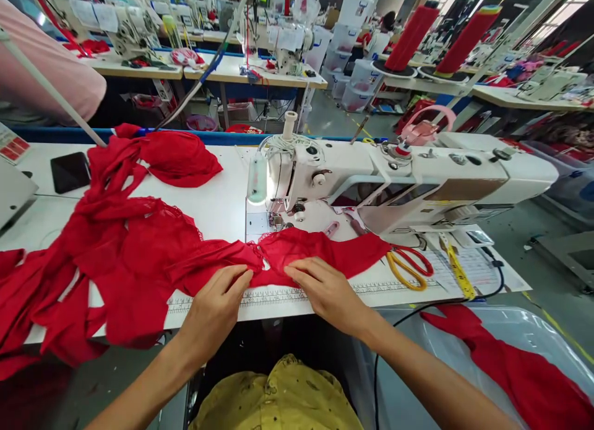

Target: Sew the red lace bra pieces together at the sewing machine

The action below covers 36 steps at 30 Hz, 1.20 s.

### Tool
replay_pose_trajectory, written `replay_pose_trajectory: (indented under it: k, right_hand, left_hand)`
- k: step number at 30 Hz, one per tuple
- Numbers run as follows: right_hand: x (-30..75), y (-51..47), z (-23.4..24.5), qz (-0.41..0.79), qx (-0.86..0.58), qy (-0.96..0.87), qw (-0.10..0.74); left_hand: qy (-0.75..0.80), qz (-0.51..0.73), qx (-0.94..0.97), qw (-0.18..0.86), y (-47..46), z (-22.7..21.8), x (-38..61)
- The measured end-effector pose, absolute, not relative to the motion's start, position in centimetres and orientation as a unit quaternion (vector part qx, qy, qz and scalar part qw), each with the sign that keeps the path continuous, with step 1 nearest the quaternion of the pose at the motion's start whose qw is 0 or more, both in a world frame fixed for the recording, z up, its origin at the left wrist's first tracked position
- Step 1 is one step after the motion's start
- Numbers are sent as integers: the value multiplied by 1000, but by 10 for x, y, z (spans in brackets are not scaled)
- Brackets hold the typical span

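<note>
A red lace-edged bra piece (320,247) lies across the front of the sewing table, just before the sewing machine (334,164). My left hand (220,300) pinches its lower edge between thumb and fingers, left of a small gap in the cloth. On the other side of that gap, my right hand (327,291) has its fingers closed on the cloth. The presser foot (277,221) is just behind the piece. A heap of red bra pieces (139,244) spreads to the left and hangs over the table edge.
Scissors (408,266) with red and yellow handles and a yellow tape measure (457,272) lie at right. A phone (69,172) rests at far left. A clear bin (436,337) with red cloth stands below right. A measuring strip (273,299) runs along the front edge.
</note>
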State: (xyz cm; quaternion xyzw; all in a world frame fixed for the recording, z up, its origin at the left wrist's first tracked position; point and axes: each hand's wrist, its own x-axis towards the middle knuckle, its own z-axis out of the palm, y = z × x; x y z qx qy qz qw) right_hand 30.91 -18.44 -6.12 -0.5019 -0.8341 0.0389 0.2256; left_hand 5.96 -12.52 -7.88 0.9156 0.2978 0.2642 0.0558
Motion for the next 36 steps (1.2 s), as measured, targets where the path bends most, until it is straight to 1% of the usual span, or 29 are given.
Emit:
replay_pose_trajectory:
  k: [2,4,8,10,13,16,19,22,27,32,36]
  right_hand:
    - [308,-168,-59,57,-436,-868,230]
    - [308,-150,-58,84,-396,-890,212]
    - [315,-129,-55,134,-436,-879,139]
    - [319,-127,-53,153,-450,-873,109]
    - [323,-126,-50,167,-447,-874,90]
    - [323,-123,-49,157,-445,-878,80]
    - [323,-121,-47,142,-444,-883,61]
    - [325,-119,-46,131,-436,-889,45]
    - [329,-117,-49,138,-427,-893,48]
    - [326,-115,-47,134,-428,-894,23]
    - [328,-111,-44,138,-412,-900,19]
  left_hand:
    - [245,246,934,83,-113,-75,62]
    - [234,196,950,71,-99,-72,64]
    - [326,67,943,27,-81,-61,62]
    - [348,21,937,35,-77,-54,60]
    - [336,-12,940,54,-72,-47,58]
    - [282,-20,958,51,-66,-49,57]
    - [244,-7,970,5,-66,-55,55]
    - [245,7,969,-28,-69,-60,52]
    - [259,18,966,0,-68,-60,48]
    - [246,1,969,32,-57,-56,44]
    - [239,-7,969,63,-49,-53,41]
